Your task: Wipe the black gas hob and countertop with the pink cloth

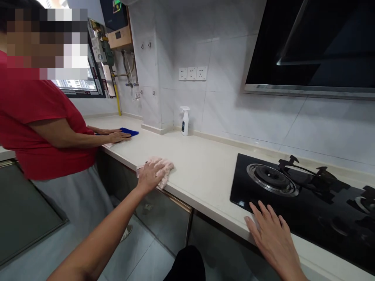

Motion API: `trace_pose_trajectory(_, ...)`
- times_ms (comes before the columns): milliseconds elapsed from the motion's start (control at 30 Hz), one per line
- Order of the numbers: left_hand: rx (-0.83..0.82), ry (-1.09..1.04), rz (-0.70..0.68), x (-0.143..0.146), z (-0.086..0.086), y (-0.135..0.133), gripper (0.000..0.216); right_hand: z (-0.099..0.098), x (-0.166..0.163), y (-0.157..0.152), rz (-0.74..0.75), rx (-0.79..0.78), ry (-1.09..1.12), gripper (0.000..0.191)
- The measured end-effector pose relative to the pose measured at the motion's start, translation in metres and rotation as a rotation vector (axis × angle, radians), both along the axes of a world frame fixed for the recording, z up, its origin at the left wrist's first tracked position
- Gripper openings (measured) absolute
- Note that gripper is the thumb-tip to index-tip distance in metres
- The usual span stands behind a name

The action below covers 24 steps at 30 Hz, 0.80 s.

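Observation:
My left hand (150,176) presses a crumpled pale pink cleaning cloth (166,166) against the front edge of the countertop (202,168). Its fingers are bent over the cloth, part of which hangs past the edge. Over to the right, my right hand (271,230) holds nothing. Its fingers are spread, reaching over the counter's edge and the near left corner of the black gas stove (307,218). Whether the fingertips touch the glass I cannot tell.
A white spray bottle (184,121) stands against the tiled wall. On the left, a person in a red shirt (52,113) rests both hands by a blue cloth (130,132) on the counter. A range hood (316,50) hangs above the stove, with pan supports (293,162) sticking up.

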<state>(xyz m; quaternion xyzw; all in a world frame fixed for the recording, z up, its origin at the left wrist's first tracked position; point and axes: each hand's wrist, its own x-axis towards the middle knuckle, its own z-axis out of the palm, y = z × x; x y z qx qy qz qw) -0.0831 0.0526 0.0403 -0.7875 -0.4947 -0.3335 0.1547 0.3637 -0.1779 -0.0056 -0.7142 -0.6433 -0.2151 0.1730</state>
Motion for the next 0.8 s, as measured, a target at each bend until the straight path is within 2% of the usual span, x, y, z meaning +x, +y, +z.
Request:
trace_pose_trajectory(133,0.099,-0.188,0.224,0.012,-0.008,0.002,0.032,0.005,-0.005,0.002,-0.043,-0.039,0.052,0.069)
trace_pose_trajectory(200,0.147,-0.265,0.291,0.030,-0.017,-0.010,0.031,0.005,-0.005,0.001,-0.043,-0.013,0.052,0.068)
trace_pose_trajectory(267,0.197,-0.312,0.299,0.053,-0.028,-0.029,0.030,0.004,-0.005,-0.001,-0.013,0.028,0.027,0.066)
trace_pose_trajectory(400,0.279,-0.303,0.134,0.107,-0.042,-0.078,0.025,0.003,-0.005,-0.004,0.049,0.071,-0.025,0.059)
trace_pose_trajectory(600,0.305,-0.338,-0.083,0.206,-0.056,-0.155,0.020,0.000,-0.007,0.001,0.015,0.117,-0.065,0.060)
trace_pose_trajectory(700,0.305,-0.243,-0.227,0.242,-0.075,-0.174,0.033,-0.001,-0.005,0.003,0.012,0.132,-0.082,0.058)
trace_pose_trajectory(800,0.302,-0.007,-0.325,0.249,-0.092,-0.170,0.044,-0.002,-0.002,0.003,0.017,0.142,-0.084,0.057)
